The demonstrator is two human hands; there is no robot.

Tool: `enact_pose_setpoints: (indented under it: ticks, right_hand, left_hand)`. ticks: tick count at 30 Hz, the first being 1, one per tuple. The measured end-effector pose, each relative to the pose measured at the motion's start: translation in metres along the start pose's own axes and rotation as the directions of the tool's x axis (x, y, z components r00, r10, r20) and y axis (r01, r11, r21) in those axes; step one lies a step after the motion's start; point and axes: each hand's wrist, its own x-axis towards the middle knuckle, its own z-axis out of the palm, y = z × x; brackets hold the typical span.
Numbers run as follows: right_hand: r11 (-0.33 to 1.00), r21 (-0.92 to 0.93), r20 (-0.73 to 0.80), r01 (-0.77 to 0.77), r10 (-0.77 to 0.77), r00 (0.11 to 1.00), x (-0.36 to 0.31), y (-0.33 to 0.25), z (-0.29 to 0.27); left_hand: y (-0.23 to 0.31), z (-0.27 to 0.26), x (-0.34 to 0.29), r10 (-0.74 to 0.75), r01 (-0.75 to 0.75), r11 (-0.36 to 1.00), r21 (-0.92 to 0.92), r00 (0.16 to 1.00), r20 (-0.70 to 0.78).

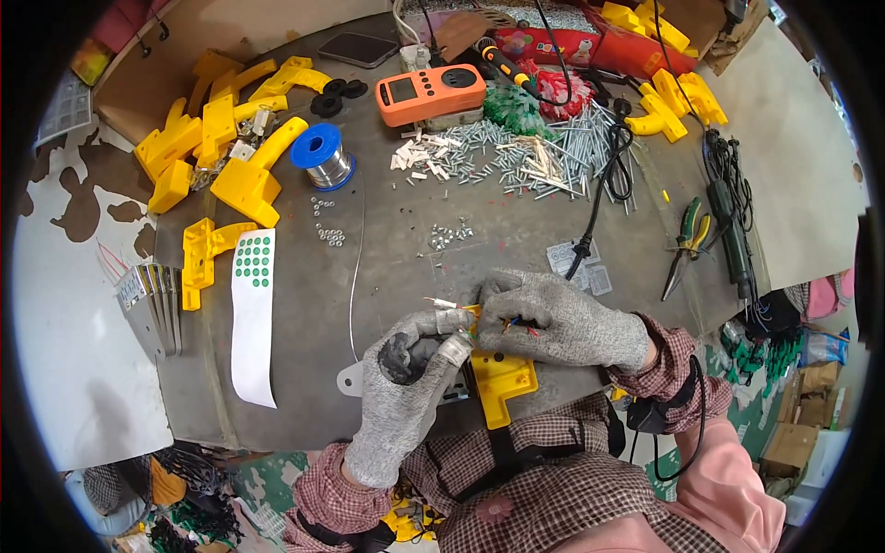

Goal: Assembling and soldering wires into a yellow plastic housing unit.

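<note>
Both my hands wear grey knit gloves and meet over a yellow plastic housing half (505, 382) at the table's front edge. My left hand (401, 373), with white tape round its fingertips and a dark worn palm, is closed in a pinch. A thin wire with a white sleeve (442, 303) sticks out at those fingertips. Just right of it, my right hand (562, 318) has its fingers curled over the housing's upper end. Short red and blue wires (523, 326) show between its fingers. The fingers hide the housing's upper part. A metal plate (350, 379) lies partly under my left hand.
Solder spool (323, 158), orange meter (430, 94), screw pile (562, 152) and yellow housings (249, 184) lie farther back. A sticker strip (253, 318) is left. Pliers (687, 247), a soldering iron (733, 240) and a black cable (599, 207) lie right.
</note>
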Motion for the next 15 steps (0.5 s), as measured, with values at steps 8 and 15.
enact_pose_setpoints:
  ticks: [8, 15]
  right_hand:
    - [0.977, 0.21, -0.114, -0.032, 0.056, 0.992, -0.008, -0.008, -0.015]
    - [0.749, 0.614, -0.117, -0.249, 0.399, 0.91, -0.005, 0.0, -0.026]
  left_hand:
    - [-0.005, -0.001, 0.004, 0.08, -0.073, 0.995, -0.064, 0.99, 0.113]
    - [0.007, 0.006, 0.01, -0.03, 0.04, 0.996, -0.079, 0.992, 0.122]
